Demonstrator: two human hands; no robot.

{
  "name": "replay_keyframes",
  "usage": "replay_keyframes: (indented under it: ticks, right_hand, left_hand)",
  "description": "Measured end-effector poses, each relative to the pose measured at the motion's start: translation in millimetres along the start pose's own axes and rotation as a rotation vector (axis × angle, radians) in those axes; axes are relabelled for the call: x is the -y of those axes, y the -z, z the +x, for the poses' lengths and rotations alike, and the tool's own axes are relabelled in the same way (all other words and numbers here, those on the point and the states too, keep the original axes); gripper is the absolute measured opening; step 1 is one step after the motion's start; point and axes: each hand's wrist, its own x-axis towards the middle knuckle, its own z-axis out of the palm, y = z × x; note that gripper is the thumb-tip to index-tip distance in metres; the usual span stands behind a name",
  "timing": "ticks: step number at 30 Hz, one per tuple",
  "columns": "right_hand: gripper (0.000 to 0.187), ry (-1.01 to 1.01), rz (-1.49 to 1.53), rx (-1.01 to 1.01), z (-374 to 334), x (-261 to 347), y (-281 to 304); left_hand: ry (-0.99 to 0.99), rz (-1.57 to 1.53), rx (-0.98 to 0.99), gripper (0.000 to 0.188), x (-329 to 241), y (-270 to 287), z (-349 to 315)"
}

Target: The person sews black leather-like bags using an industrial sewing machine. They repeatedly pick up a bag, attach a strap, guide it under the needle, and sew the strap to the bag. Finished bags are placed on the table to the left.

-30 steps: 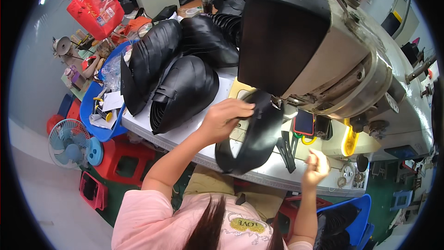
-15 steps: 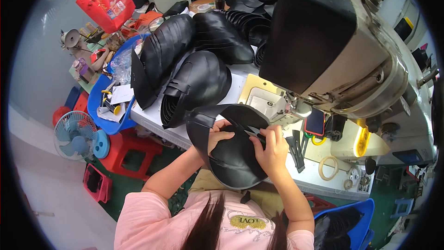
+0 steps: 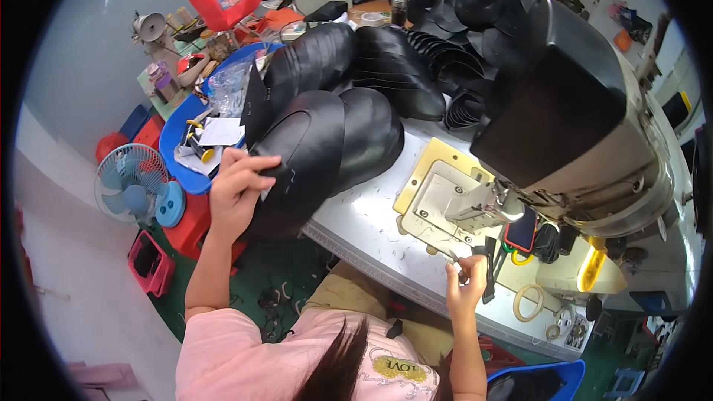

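My left hand grips the edge of a curved black leather-like piece, thumb and fingers pinched at its left end. That piece lies against a stack of similar rounded black pieces on the left part of the white table. Over the front of the table, by the sewing machine's bed, my right hand is closed around a small tool with a thin silver tip, apparently thread snips. Black strips lie just beside its fingers.
A large sewing machine head overhangs the right side. A phone, yellow-handled scissors and a tape roll lie near its base. Left of the table are a blue tub, a red stool and a fan.
The black piece held before my chest has moved left onto the stack, with my left hand on it. My right hand has left it and moved right and down, beside the black strips.
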Motion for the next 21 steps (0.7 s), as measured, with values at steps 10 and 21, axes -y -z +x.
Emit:
replay_keyframes:
  ticks: [10,21]
  right_hand:
    - [0.022,-0.046,-0.052,0.092,-18.2,-8.6,-22.6]
    - [0.021,-0.035,-0.176,0.041,-31.5,-18.7,-21.6]
  left_hand:
    - [-0.054,0.02,0.016,0.029,76.1,-106.6,-12.8]
    - [-0.048,0.166,-0.114,0.052,74.3,-103.2,-67.4]
